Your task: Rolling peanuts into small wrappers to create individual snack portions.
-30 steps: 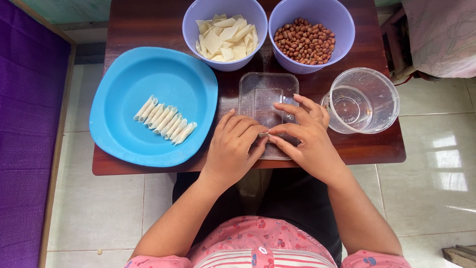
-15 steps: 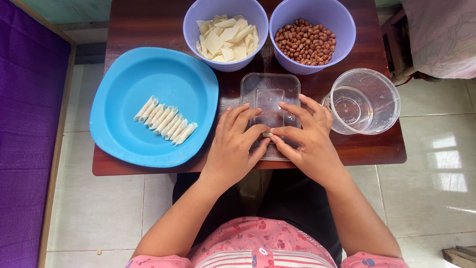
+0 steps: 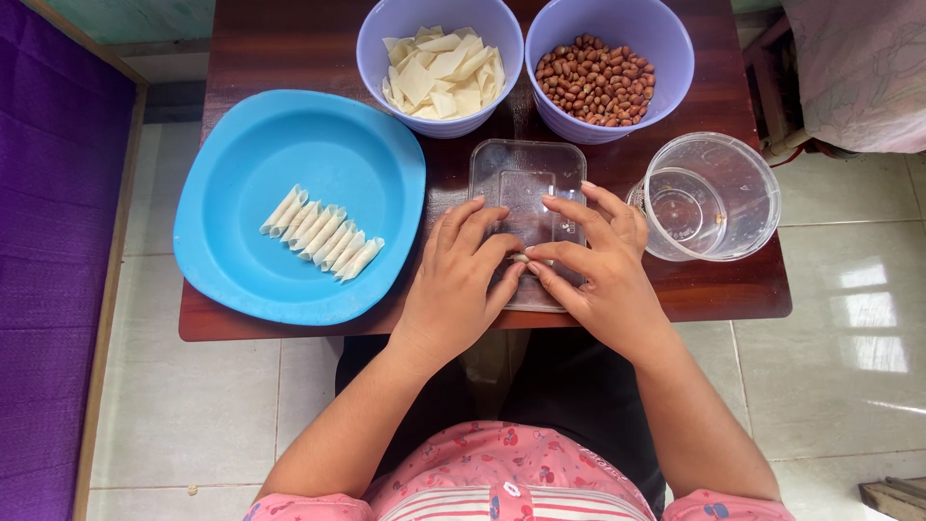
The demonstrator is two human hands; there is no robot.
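From the head camera, your left hand (image 3: 453, 280) and right hand (image 3: 598, 265) meet over a clear rectangular plastic lid (image 3: 526, 188) lying on the dark wooden surface (image 3: 289, 48). Both grips are pressed together at the fingertips, pinching a small pale wrapper piece (image 3: 521, 259) between them, right above the near half of the lid. Just right of your right hand sits a clear round plastic container (image 3: 719, 198), upright. To your left lies a blue plate (image 3: 289, 154) with a row of rolled wrapper sticks (image 3: 321, 233) side by side on it. At the far edge stand two lilac bowls, touching: the left bowl (image 3: 381, 29) holds flat wrapper pieces (image 3: 444, 69), the right bowl (image 3: 666, 39) holds peanuts (image 3: 598, 82).
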